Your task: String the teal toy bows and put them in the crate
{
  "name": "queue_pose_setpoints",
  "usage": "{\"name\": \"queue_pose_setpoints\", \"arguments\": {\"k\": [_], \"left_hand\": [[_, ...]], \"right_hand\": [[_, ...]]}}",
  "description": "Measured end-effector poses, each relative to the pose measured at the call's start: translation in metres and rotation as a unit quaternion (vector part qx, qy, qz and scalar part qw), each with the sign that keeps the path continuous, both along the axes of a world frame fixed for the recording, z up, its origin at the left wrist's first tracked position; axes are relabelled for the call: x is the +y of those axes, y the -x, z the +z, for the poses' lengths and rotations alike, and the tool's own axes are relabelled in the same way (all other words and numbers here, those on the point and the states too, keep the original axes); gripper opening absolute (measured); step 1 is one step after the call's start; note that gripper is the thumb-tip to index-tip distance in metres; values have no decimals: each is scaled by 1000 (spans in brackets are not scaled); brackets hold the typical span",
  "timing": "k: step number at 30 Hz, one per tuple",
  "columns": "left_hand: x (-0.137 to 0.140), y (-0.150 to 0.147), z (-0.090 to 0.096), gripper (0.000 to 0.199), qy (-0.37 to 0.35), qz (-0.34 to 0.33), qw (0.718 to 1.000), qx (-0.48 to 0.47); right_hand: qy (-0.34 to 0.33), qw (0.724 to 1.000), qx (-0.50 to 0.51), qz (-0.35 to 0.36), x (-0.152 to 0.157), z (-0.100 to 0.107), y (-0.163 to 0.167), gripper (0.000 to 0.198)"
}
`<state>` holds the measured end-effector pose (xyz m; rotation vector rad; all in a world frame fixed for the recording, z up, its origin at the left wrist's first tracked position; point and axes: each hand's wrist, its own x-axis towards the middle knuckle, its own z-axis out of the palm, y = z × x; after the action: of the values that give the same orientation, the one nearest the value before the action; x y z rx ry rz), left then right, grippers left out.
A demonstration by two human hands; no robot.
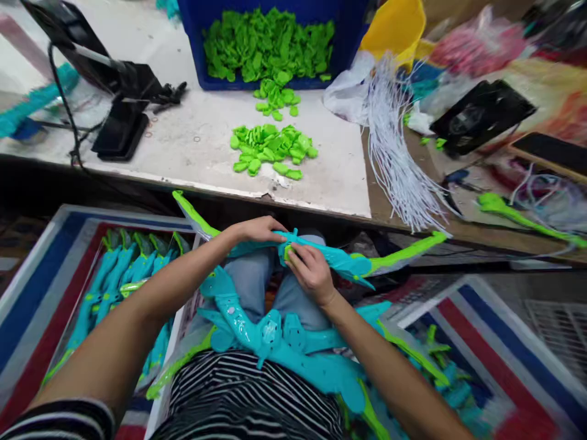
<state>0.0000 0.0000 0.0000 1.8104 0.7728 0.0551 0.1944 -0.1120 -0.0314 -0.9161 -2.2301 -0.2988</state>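
Just below the table edge, my left hand (259, 230) is closed around the middle of a turquoise toy bow (337, 256) with lime-green tips. The fingers of my right hand (312, 272) pinch a small green plastic piece (288, 251) against the bow's centre. More turquoise bow parts (270, 336) lie across my lap, nearer my body. On the table ahead sits a loose pile of green plastic pieces (270, 146). How far the small piece sits in the bow is hidden by my fingers.
A blue bin (195, 58) of green pieces stands at the back, some spilling out. White cords (394, 140) hang over the table edge. A phone stand (121, 131) is at left. Striped bags with bow parts (114, 275) flank my legs.
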Motion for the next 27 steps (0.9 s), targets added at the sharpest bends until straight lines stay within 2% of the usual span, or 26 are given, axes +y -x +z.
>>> {"name": "queue_pose_setpoints", "arguments": {"k": [3, 6, 9, 12, 14, 18, 20, 24, 25, 27], "left_hand": [[1, -1, 1, 49, 21, 1, 1000, -17], [-1, -5, 2, 46, 18, 10, 1000, -14], [-7, -11, 3, 49, -27, 31, 998, 41], [-11, -17, 5, 48, -70, 52, 992, 96], [-12, -20, 7, 45, -78, 58, 988, 119], [-18, -21, 12, 44, -146, 66, 973, 166], [-29, -19, 13, 44, -205, 60, 960, 180], [-65, -15, 3, 40, -356, 39, 916, 184], [-74, -14, -1, 38, -394, 30, 900, 185], [-87, -15, -10, 39, -453, 17, 870, 195]], "right_hand": [[4, 1000, -10, -3, -1, -3, 1, 23], [39, 999, -7, -24, -3, -6, 0, 22], [98, 992, 37, -77, -3, -9, -2, 19], [169, 972, 81, -143, 3, -11, -2, 41], [224, 957, 72, -168, 8, -11, -1, 52], [290, 937, 27, -191, 12, -6, 0, 50], [304, 935, 23, -180, 11, 2, -4, 47], [356, 931, 75, -33, 24, 36, -23, 24], [348, 932, 99, -18, 34, 46, -26, 21], [286, 949, 125, -46, 62, 66, -25, 23]]}}
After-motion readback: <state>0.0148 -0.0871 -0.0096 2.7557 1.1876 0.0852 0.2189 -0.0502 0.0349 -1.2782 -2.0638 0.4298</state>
